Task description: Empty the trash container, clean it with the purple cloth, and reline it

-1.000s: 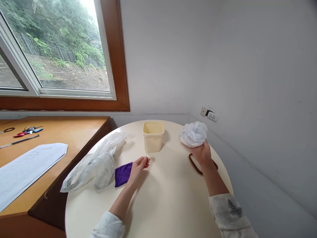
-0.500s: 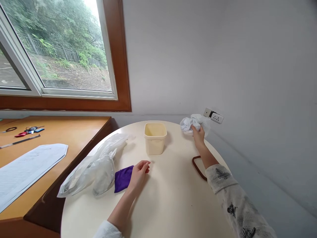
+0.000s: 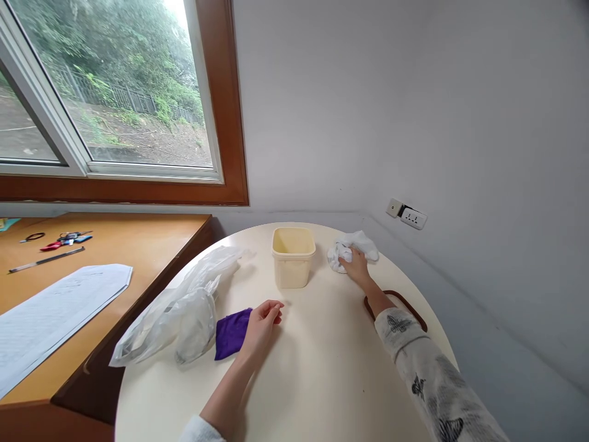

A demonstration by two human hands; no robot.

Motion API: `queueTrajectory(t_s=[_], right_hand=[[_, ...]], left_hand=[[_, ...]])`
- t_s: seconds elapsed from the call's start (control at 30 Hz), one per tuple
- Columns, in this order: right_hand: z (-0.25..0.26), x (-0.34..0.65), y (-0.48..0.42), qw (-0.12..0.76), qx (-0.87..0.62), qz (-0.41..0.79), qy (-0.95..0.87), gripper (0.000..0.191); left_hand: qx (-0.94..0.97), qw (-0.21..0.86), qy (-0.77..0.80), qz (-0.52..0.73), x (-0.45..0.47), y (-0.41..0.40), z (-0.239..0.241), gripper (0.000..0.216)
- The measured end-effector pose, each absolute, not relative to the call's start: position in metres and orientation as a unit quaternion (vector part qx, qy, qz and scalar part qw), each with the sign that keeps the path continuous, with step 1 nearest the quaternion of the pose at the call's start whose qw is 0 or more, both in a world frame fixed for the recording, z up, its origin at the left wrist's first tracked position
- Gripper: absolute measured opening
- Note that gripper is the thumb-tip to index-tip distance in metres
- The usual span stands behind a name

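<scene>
My right hand (image 3: 355, 267) grips a crumpled thin white cloth (image 3: 361, 242) at the far right of the round table. The cloth touches the tabletop, and part of it spreads out past my fingers. My left hand (image 3: 263, 325) hovers or rests near the table's middle, fingers curled together, with nothing visible in them. Just left of it lies a folded purple cloth (image 3: 231, 333), partly covered by the hand. A cream plastic bin (image 3: 293, 270) stands upright between and beyond my hands. Under my right forearm lies a brown loop-shaped handle (image 3: 409, 305), partly hidden.
A crumpled clear plastic bag (image 3: 188, 313) lies on the left of the round table (image 3: 322, 380). To the left, a wooden desk (image 3: 151, 236) carries papers (image 3: 69, 307), a pen (image 3: 46, 260) and keys (image 3: 69, 239). A wall socket (image 3: 413, 218) sits behind the table.
My right hand has brought the white cloth down and slightly left onto the tabletop. My left hand has hardly moved. The view has shifted a little.
</scene>
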State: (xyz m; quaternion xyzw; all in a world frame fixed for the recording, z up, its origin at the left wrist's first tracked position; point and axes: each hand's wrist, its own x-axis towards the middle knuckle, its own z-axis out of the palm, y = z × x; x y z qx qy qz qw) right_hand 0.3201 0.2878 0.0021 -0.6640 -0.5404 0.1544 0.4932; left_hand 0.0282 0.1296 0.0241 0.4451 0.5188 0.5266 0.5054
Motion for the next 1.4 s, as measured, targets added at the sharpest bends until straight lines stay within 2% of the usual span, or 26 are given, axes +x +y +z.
queueTrajectory(t_s=[0.23, 0.67, 0.8, 0.9, 1.0, 1.1, 1.27, 1.4], right_hand=[[0.001, 0.321, 0.287, 0.451, -0.686, 0.174, -0.544, 0.053], [0.02, 0.325, 0.262, 0.444, -0.693, 0.171, -0.542, 0.065], [0.03, 0.323, 0.245, 0.453, -0.688, 0.159, -0.545, 0.063], [0.033, 0.316, 0.224, 0.465, -0.676, 0.138, -0.554, 0.056], [0.029, 0.303, 0.198, 0.497, -0.638, 0.07, -0.584, 0.044], [0.016, 0.285, 0.17, 0.526, -0.59, 0.033, -0.612, 0.035], [-0.007, 0.252, 0.132, 0.534, -0.555, 0.091, -0.631, 0.03], [-0.014, 0.232, 0.113, 0.533, -0.537, 0.156, -0.635, 0.029]], left_hand=[[0.447, 0.511, 0.52, 0.519, 0.028, 0.128, 0.026, 0.032], [0.475, 0.511, 0.476, 0.535, 0.027, 0.125, 0.024, 0.025], [0.518, 0.445, 0.467, 0.561, 0.026, 0.121, 0.028, 0.025], [0.566, 0.335, 0.505, 0.559, 0.022, 0.12, 0.027, 0.025], [0.599, 0.22, 0.572, 0.516, 0.011, 0.121, 0.024, 0.027], [0.619, 0.159, 0.618, 0.457, -0.006, 0.12, 0.022, 0.029], [0.682, 0.102, 0.661, 0.296, -0.029, 0.117, 0.022, 0.053], [0.72, 0.08, 0.666, 0.181, -0.041, 0.121, 0.024, 0.055]])
